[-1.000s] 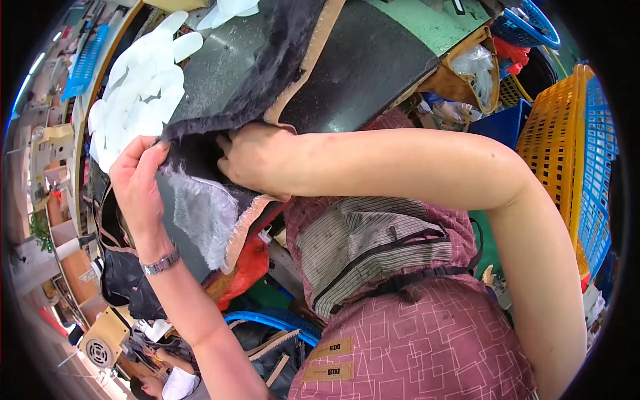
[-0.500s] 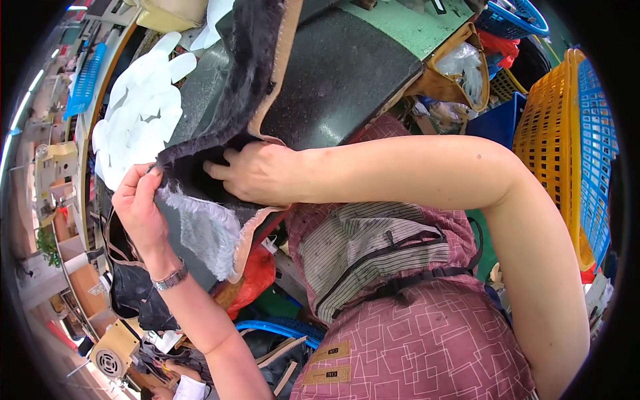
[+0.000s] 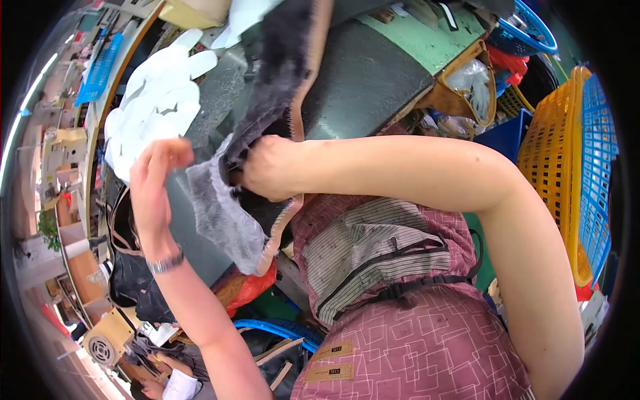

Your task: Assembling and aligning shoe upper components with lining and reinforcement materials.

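Note:
A dark plush piece with a pale grey fur part and a tan stitched edge (image 3: 227, 213) hangs over the front of the dark work surface (image 3: 363, 87). My right hand (image 3: 270, 170) reaches into its fold, closed on the plush; the fingertips are hidden in the material. To the left, my left hand (image 3: 155, 183) is raised off the piece, wrist bent, with a metal watch band below it. Its fingertips are curled and smeared by motion, and whether they hold anything does not show. White cut shapes (image 3: 153, 100) lie behind that hand.
A green board (image 3: 427, 40) covers the far right of the surface. Yellow and blue baskets (image 3: 553, 173) stand at the right, near my elbow. Black material (image 3: 137, 287) hangs left, with a red bag (image 3: 257, 287) below. Another person (image 3: 177, 383) sits at lower left.
My left hand has let go of the piece's left corner and lifted away. The piece has shifted right, its pale fur part turned outward. My right hand has closed deeper in the fold.

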`<action>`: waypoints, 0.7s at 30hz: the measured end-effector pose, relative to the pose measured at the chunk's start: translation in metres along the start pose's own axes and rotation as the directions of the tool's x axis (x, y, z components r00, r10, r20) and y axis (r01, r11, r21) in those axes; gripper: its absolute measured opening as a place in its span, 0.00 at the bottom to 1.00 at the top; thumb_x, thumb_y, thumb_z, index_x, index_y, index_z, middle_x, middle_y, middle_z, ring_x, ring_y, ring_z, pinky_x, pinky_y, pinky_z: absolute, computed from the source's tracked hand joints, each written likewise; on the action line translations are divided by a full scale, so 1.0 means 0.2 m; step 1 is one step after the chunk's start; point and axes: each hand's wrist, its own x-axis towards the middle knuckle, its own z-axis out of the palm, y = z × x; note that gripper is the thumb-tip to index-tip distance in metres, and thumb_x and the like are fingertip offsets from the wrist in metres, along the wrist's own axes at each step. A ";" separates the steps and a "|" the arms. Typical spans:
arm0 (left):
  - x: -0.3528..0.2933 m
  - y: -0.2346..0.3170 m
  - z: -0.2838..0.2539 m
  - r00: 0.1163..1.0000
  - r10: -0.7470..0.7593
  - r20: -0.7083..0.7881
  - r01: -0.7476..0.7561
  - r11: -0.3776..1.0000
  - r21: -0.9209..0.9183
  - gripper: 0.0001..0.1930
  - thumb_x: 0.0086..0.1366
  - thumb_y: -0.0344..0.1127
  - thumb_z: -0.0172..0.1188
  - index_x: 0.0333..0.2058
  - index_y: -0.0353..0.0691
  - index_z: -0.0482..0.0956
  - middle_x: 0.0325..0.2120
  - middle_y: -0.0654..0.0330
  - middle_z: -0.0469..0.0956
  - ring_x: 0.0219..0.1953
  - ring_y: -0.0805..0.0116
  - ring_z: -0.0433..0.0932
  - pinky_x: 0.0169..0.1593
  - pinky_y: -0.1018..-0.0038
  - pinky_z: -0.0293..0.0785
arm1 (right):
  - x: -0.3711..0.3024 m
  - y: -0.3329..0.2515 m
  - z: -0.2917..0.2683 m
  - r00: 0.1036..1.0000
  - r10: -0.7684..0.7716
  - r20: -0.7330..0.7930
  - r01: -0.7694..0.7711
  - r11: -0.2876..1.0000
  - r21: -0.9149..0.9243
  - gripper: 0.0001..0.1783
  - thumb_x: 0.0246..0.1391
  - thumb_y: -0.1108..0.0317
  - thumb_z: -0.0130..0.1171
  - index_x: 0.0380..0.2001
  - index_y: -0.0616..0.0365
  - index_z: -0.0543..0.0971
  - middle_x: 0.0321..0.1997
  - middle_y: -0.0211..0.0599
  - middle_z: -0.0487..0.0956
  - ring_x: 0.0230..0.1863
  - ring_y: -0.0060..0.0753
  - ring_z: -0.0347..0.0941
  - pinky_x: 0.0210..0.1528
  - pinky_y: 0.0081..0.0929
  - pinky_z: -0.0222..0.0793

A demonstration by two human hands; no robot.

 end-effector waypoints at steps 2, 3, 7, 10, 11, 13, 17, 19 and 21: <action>0.13 -0.21 -0.08 0.996 -0.047 -0.070 0.072 0.910 0.409 0.15 0.63 0.41 0.50 0.34 0.32 0.75 0.26 0.63 0.75 0.30 0.77 0.70 0.38 0.80 0.65 | -0.01 -0.01 0.00 0.998 -0.031 -0.062 0.027 0.998 -0.059 0.20 0.43 0.64 0.51 0.43 0.55 0.73 0.29 0.37 0.78 0.33 0.39 0.76 0.32 0.35 0.70; 0.17 -0.30 -0.11 0.966 -0.245 -0.079 0.244 0.776 0.582 0.19 0.60 0.47 0.54 0.35 0.33 0.76 0.25 0.62 0.75 0.29 0.76 0.70 0.35 0.79 0.66 | -0.01 0.00 0.04 0.987 -0.054 -0.150 0.041 0.995 -0.089 0.20 0.43 0.64 0.51 0.43 0.55 0.73 0.24 0.34 0.77 0.28 0.37 0.76 0.28 0.34 0.69; 0.27 -0.31 -0.04 0.790 -0.613 0.005 0.476 0.618 0.626 0.24 0.56 0.55 0.57 0.32 0.34 0.77 0.23 0.67 0.72 0.27 0.78 0.66 0.31 0.79 0.62 | -0.03 0.01 0.10 0.965 -0.073 -0.253 0.040 0.990 -0.132 0.25 0.40 0.65 0.51 0.45 0.58 0.72 0.38 0.39 0.76 0.36 0.37 0.74 0.41 0.36 0.67; 0.27 -0.21 -0.02 0.750 -0.618 0.235 0.386 0.698 0.604 0.19 0.53 0.48 0.62 0.22 0.34 0.76 0.17 0.70 0.69 0.21 0.79 0.61 0.26 0.77 0.60 | -0.05 0.01 0.10 0.970 -0.073 -0.232 0.039 0.988 -0.149 0.22 0.38 0.66 0.50 0.41 0.60 0.74 0.38 0.42 0.76 0.45 0.42 0.70 0.51 0.38 0.61; 0.27 -0.25 -0.03 0.819 -0.492 0.295 0.189 0.717 0.671 0.19 0.49 0.49 0.62 0.23 0.34 0.77 0.13 0.61 0.70 0.19 0.70 0.68 0.26 0.70 0.63 | -0.05 0.01 0.11 0.965 -0.064 -0.254 0.038 0.994 -0.107 0.21 0.38 0.66 0.50 0.40 0.61 0.74 0.38 0.43 0.75 0.45 0.42 0.70 0.50 0.39 0.61; 0.26 -0.25 0.01 0.909 -0.314 0.275 0.001 0.661 0.751 0.16 0.49 0.46 0.62 0.24 0.37 0.77 0.15 0.54 0.73 0.20 0.60 0.72 0.27 0.66 0.65 | -0.06 0.03 0.10 0.894 -0.132 -0.428 0.097 0.990 -0.101 0.21 0.37 0.66 0.51 0.39 0.61 0.74 0.39 0.44 0.75 0.42 0.43 0.71 0.47 0.40 0.63; 0.18 -0.29 0.08 0.977 -0.208 -0.040 0.141 0.500 0.855 0.15 0.51 0.47 0.59 0.22 0.40 0.79 0.20 0.55 0.76 0.27 0.56 0.76 0.33 0.64 0.69 | -0.04 0.00 0.07 0.933 0.013 -0.361 0.006 0.999 0.051 0.23 0.35 0.65 0.56 0.41 0.59 0.73 0.38 0.44 0.74 0.39 0.42 0.72 0.41 0.36 0.67; 0.17 -0.35 0.12 1.000 0.018 -0.002 -0.005 0.378 0.926 0.15 0.52 0.46 0.58 0.20 0.39 0.78 0.20 0.56 0.76 0.29 0.57 0.75 0.38 0.64 0.67 | -0.03 0.00 0.09 0.930 0.004 -0.368 0.015 0.999 0.051 0.23 0.35 0.65 0.56 0.40 0.59 0.73 0.37 0.43 0.74 0.38 0.42 0.72 0.39 0.36 0.68; 0.12 -0.40 0.16 0.985 0.170 -0.027 -0.024 0.289 0.957 0.11 0.54 0.43 0.57 0.22 0.41 0.75 0.24 0.60 0.75 0.35 0.63 0.71 0.45 0.63 0.62 | -0.04 0.00 0.09 0.926 -0.008 -0.377 0.028 0.999 0.046 0.22 0.36 0.65 0.56 0.40 0.59 0.73 0.37 0.42 0.74 0.37 0.41 0.72 0.37 0.35 0.69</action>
